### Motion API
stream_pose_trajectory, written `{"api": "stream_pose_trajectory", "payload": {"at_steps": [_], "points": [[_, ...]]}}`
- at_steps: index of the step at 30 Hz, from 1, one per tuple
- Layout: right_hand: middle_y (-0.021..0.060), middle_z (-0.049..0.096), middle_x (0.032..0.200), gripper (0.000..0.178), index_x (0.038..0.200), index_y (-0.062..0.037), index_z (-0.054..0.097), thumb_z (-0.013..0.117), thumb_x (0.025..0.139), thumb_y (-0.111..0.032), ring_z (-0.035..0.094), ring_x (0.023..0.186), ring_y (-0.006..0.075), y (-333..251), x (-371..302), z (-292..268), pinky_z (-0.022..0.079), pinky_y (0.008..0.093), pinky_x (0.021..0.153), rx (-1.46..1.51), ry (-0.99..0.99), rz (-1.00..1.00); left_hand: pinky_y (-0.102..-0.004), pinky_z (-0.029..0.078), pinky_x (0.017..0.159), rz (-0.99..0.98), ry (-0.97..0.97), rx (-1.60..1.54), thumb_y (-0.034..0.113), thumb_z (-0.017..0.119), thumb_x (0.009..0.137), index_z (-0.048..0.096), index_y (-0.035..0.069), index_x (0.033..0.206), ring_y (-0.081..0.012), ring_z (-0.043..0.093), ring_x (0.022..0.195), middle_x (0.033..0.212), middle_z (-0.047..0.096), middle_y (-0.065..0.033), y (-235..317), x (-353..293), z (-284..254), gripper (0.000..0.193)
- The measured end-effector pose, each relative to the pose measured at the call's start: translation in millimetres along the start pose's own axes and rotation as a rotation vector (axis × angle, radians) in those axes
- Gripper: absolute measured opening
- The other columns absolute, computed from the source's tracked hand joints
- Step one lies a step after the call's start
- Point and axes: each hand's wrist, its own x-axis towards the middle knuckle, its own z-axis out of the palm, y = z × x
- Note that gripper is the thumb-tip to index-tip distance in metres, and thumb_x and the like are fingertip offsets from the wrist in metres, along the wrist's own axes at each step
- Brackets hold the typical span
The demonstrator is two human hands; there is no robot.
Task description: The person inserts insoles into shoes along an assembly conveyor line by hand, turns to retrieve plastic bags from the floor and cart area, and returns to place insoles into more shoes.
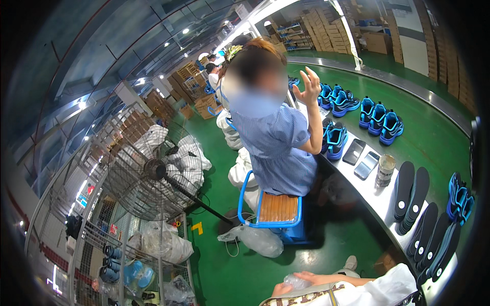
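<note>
Along the white bench (pixel 376 196), insoles (pixel 412 201) lie stacked, presumably for easy reach, while low before us our right hand (pixel 317 278) pinches clear plastic (pixel 295 282) beside our left hand (pixel 282 289), whose grip we cannot tell.

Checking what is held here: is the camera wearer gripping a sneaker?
No, the left hand and right hand hold crumpled clear plastic, while the blue-and-black sneakers stand apart from both.

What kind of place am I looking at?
Probably a shoe factory: blue-and-black shoes stand in rows on a green surface, stacked insoles lie nearby, and cartons are piled beyond.
</note>
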Motion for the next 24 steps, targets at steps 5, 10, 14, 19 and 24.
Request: {"api": "stream_pose_trajectory", "payload": {"at_steps": [5,10,14,19,24], "points": [[0.0033,0.049,0.098,0.042,0.106,-0.0037,0.044,0.063,0.072,-0.02,0.043,0.096,0.0109,-44.9,29.9,-31.6,0.035,0.0266,0.083,0.696,-0.232,0.015,-0.0328,0.044,0.072,0.79,0.235,0.637,0.012,0.058,0.071,0.057,0.0,0.096,-0.0242,0.057,0.083,0.089,0.058,-0.0143,18.1,20.0,10.9,0.028],[0.0009,0.05,0.091,0.031,0.097,-0.0022,0.049,0.062,0.07,-0.011,0.045,0.09,0.0086,-29.5,33.6,-50.3,0.036,0.0252,0.079,0.836,-0.179,0.056,-0.0339,0.043,0.074,0.929,0.496,0.307,0.013,0.061,0.069,0.058,0.001,0.094,-0.0277,0.056,0.083,0.09,0.058,-0.0173,2.2,56.6,29.8,0.028],[0.0013,0.054,0.094,0.031,0.096,-0.0042,0.054,0.062,0.066,-0.004,0.048,0.089,0.0102,3.0,25.1,-68.8,0.039,0.0256,0.079,0.824,-0.009,0.119,-0.0303,0.043,0.074,0.628,0.314,0.245,0.014,0.06,0.073,0.055,0.001,0.096,-0.0229,0.056,0.082,0.088,0.058,-0.0147,100.1,53.4,68.5,0.027],[0.0062,0.06,0.091,0.033,0.099,-0.0069,0.056,0.062,0.069,-0.019,0.056,0.082,0.0136,13.5,19.1,-109.8,0.044,0.0269,0.074,0.419,0.412,0.308,-0.0292,0.043,0.071,0.565,0.229,0.477,0.02,0.062,0.073,0.048,0.002,0.106,-0.0186,0.051,0.092,0.104,0.049,-0.015,145.8,69.9,78.5,0.04],[0.0096,0.059,0.09,0.037,0.1,-0.0053,0.056,0.06,0.068,-0.022,0.056,0.081,0.0166,18.5,17.4,-140.0,0.044,0.0285,0.071,0.491,0.482,0.421,-0.0387,0.036,0.088,0.806,0.29,0.938,0.028,0.071,0.064,0.042,0.008,0.116,-0.0297,0.038,0.11,0.122,0.032,-0.016,188.6,72.3,104.9,0.063]]}}
